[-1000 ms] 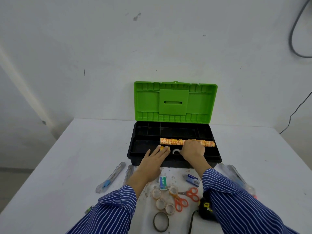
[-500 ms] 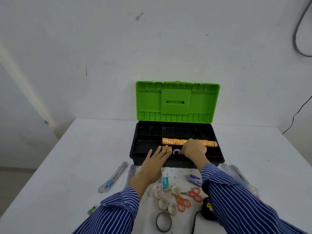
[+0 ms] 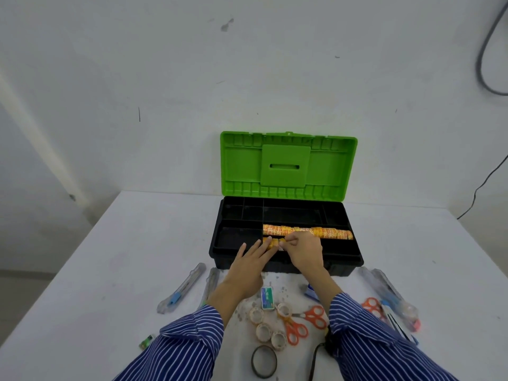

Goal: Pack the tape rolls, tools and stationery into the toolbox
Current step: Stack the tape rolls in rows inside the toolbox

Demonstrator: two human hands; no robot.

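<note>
- Toolbox (image 3: 286, 251) sitting on the table (image 3: 123, 257), green lid (image 3: 287, 166) standing open against the wall.
- Row of orange rolls (image 3: 308, 232) lying in a long tray compartment, right of centre.
- Left hand (image 3: 253, 259) reaching over the front rim, fingers straight, tips touching a few more orange rolls (image 3: 272, 242) in the front compartment. Grip apart, holding nothing.
- Right hand (image 3: 302, 250) just beside them, fingers curled and pinching at those same front rolls. Grip looking clamped on them, though the contact itself is small and partly hidden.
- Still outside the box, on the table in front:
- Clear tape rolls (image 3: 268, 325) clustered between the sleeves, black ring (image 3: 264, 361) nearest the camera.
- Orange scissors (image 3: 302, 323) just right of the clear rolls; second pair (image 3: 371, 305) further right, partly behind the right sleeve.
- Small green-blue box (image 3: 267, 298) lying near the left wrist.
- Bagged tools (image 3: 182, 288) lying left of the arms, more bagged items (image 3: 390, 295) on the right.
- Black cable (image 3: 316, 358) running along the right sleeve.
</note>
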